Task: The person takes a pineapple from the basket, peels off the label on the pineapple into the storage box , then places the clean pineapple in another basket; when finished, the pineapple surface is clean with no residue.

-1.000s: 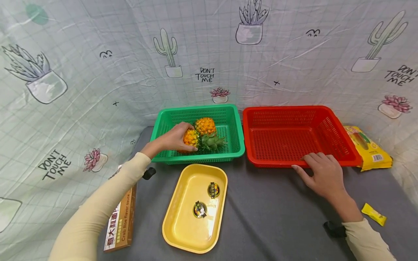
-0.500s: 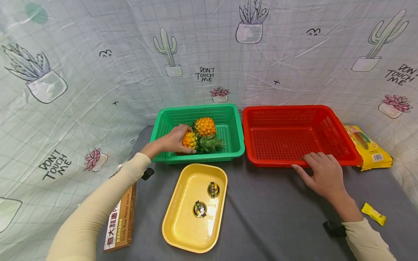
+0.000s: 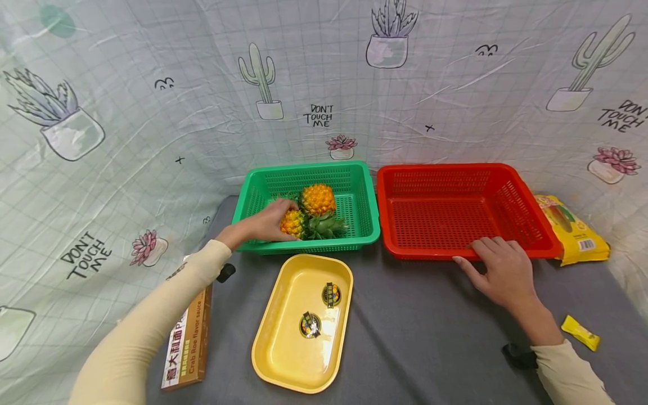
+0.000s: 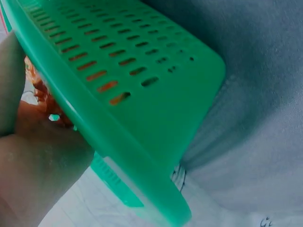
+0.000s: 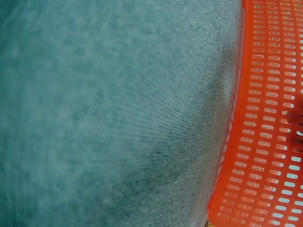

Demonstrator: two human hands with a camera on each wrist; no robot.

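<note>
A green basket [image 3: 365, 225] holds two small orange pineapples. My left hand [image 3: 268, 220] reaches over its front left and grips the nearer pineapple [image 3: 292, 224], thumb in front and fingers behind. That fruit's green crown [image 3: 324, 225] points right; the other pineapple [image 3: 319, 199] lies just behind it. In the left wrist view the hand [image 4: 38, 161] passes over the basket rim [image 4: 71, 101], with part of the orange fruit [image 4: 41, 92] beside it. My right hand [image 3: 501, 270] holds the front rim of the red basket [image 3: 405, 252], fingers bent over inside, fingertips hidden.
In front of the green basket lies a yellow tray [image 3: 268, 343] with two stickers. A pasta sauce box [image 3: 194, 343] is under the left forearm. Right of the red basket are a yellow bag [image 3: 577, 236] and a small yellow packet [image 3: 580, 333]. A patterned cloth [image 3: 430, 101] hangs behind.
My left hand and the nearer pineapple have shifted slightly left and toward me inside the green basket. The right hand has stayed on the red basket's rim.
</note>
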